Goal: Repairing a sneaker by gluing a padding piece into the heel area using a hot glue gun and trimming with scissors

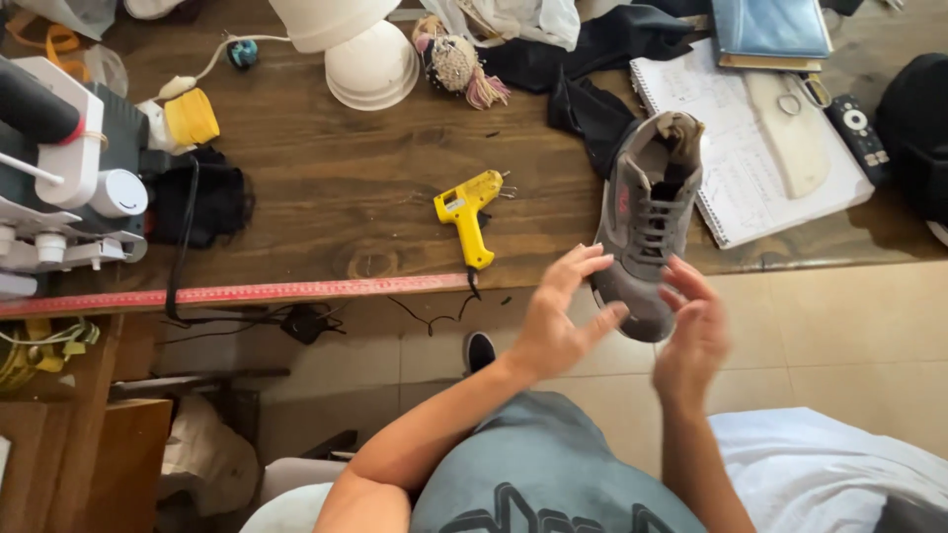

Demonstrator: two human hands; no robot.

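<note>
**A:** Reading outward from the hands: what lies closest to the viewer?

**B:** Left hand [553, 321] and right hand [691, 341], both raised over the floor just short of the table edge. Fingers are spread and apart; neither hand is clamped on anything.

**A:** And between them?

**B:** Grey lace-up shoe [647, 222], toe overhanging the wooden table [346, 188] and pointing at the gap between the palms. The right fingertips look to be touching or nearly touching the toe; the left fingertips sit just beside it. Contact cannot be told for certain.

**A:** What does this say of progress?

**B:** Judged from the layout, the shoe rests on the table, not lifted. No glue or repair is visible on it; the sole is hidden.

**A:** Beyond the grip?

**B:** Left of the hands, a yellow glue gun [469, 212] lies untouched, cord trailing off the edge, above a red measuring strip [237, 293]. Beyond the shoe, a spiral notebook [750, 158] and black fabric [592, 109]. Far left, a white sewing machine [69, 188].
</note>
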